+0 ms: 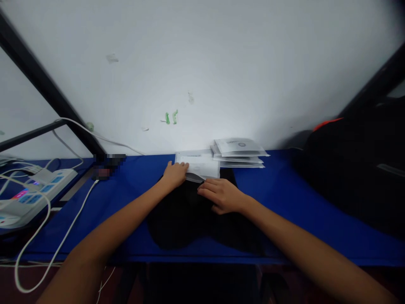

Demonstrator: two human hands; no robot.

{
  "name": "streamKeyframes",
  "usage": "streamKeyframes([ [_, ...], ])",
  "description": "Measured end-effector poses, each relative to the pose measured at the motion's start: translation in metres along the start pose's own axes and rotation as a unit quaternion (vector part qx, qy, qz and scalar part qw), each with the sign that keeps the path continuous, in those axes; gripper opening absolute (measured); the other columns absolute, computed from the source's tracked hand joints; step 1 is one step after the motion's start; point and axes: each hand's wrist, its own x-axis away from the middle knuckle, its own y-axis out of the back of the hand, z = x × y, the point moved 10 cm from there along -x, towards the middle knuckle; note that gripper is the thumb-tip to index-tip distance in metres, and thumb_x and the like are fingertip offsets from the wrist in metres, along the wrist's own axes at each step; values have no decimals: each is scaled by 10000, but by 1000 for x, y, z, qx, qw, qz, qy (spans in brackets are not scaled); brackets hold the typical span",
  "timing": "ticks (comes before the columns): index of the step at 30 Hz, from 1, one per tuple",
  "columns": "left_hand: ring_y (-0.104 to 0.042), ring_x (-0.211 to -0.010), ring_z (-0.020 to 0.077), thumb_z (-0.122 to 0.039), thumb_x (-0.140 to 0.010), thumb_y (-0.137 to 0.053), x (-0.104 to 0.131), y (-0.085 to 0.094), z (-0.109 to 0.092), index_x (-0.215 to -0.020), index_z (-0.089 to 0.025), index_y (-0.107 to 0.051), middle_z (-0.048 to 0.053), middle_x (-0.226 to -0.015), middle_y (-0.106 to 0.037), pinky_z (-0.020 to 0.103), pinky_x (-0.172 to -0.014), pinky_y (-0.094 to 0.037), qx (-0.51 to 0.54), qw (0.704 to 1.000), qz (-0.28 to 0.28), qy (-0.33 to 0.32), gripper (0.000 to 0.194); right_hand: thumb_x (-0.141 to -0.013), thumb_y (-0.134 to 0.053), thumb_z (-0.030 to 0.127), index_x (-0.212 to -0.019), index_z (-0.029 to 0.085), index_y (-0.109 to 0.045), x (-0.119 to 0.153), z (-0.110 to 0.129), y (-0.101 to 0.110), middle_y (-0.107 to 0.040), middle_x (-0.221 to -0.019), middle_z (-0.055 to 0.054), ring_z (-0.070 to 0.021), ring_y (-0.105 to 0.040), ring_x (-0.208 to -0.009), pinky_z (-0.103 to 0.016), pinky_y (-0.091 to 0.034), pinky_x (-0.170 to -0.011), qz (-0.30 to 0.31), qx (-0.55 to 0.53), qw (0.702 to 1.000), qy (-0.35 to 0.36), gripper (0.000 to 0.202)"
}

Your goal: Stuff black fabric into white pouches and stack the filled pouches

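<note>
Blue and smooth, the table meets a scuffed pale wall on my feed. At far left, dark frame bars slant above a white power strip and looping cables; a bulky black object crowds the right. A stack of flat, frosted packets sits against the wall, just right of the translucent bag at far centre. Soft black cloth spreads nearside of it. My left hand, fingers slightly bent, touches the bag's left edge; my right curls at its near edge, over the cloth. I can't tell how firmly either grips.
</note>
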Motion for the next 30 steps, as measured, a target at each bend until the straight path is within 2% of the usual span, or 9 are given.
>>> streamKeyframes([
  [2, -653, -1063, 327, -83, -869, -472, -8, 1, 1, -1173, -110, -593, 201, -1148, -677, 520, -983, -373, -24, 999, 6, 28, 329, -706, -464, 163, -1099, 126, -544, -1, -2, 1, -657, -966, -118, -236, -556, -851, -339, -485, -680, 5, -9, 1000, -11, 403],
  [5, -680, -965, 330, -93, -879, -456, -15, 3, 6, -1053, -71, -635, 220, -1001, -707, 487, -914, -390, -48, 997, 15, 59, 251, -688, -461, 160, -1093, 116, -554, -1, -4, 3, -660, -978, -126, -237, -561, -853, -344, -495, -678, 10, -24, 999, -24, 418],
  [13, -685, -970, 340, -155, -908, -459, -22, -3, 34, -1027, -43, -665, 258, -1013, -696, 458, -877, -428, -59, 992, 31, 103, 263, -698, -479, 151, -1087, 111, -569, -3, -7, 0, -661, -987, -130, -233, -564, -856, -352, -503, -690, 29, -36, 998, -41, 401],
  [16, -622, -1137, 339, -253, -965, -415, -34, -13, 30, -1165, -39, -619, 265, -1185, -647, 428, -930, -441, -35, 996, 34, 79, 357, -684, -484, 142, -1095, 98, -576, -3, -7, 1, -662, -996, -138, -245, -571, -880, -366, -515, -714, 29, -43, 998, -46, 423],
  [19, -381, -1395, 331, -464, -1001, -354, -44, -22, 20, -1418, -60, -421, 241, -1499, -389, 433, -1070, -358, -7, 999, 33, 31, 584, -663, -487, 128, -1113, 110, -576, -3, -10, 2, -658, -1044, -143, -257, -576, -962, -393, -525, -790, 26, -58, 996, -57, 459],
  [21, -246, -1458, 350, -590, -989, -288, -47, -26, 15, -1512, -86, -263, 209, -1586, -212, 501, -1125, -276, 7, 999, 33, 5, 726, -651, -490, 121, -1129, 122, -576, -2, -12, 3, -651, -1091, -147, -264, -571, -1033, -421, -512, -866, 21, -69, 996, -60, 486],
  [22, -219, -1467, 353, -622, -983, -259, -47, -27, 14, -1534, -116, -217, 183, -1602, -171, 533, -1136, -245, 11, 999, 33, -9, 749, -649, -491, 118, -1136, 123, -577, -2, -13, 4, -649, -1109, -149, -267, -567, -1060, -433, -500, -902, 17, -73, 995, -60, 495],
  [26, -217, -1478, 291, -565, -1016, -214, -48, -31, 9, -1540, -248, -227, 85, -1619, -168, 529, -1146, -240, 14, 997, 33, -65, 613, -661, -491, 99, -1171, 122, -585, -2, -14, 4, -643, -1180, -157, -280, -546, -1150, -462, -451, -990, 6, -69, 996, -54, 520],
  [30, -244, -1467, 307, -473, -1036, -253, -53, -30, 12, -1523, -216, -286, 129, -1609, -197, 543, -1122, -276, 1, 997, 20, -72, 552, -687, -485, 60, -1184, 127, -607, -2, -12, 7, -637, -1235, -147, -290, -513, -1205, -473, -426, -1010, 3, -57, 997, -42, 516],
])
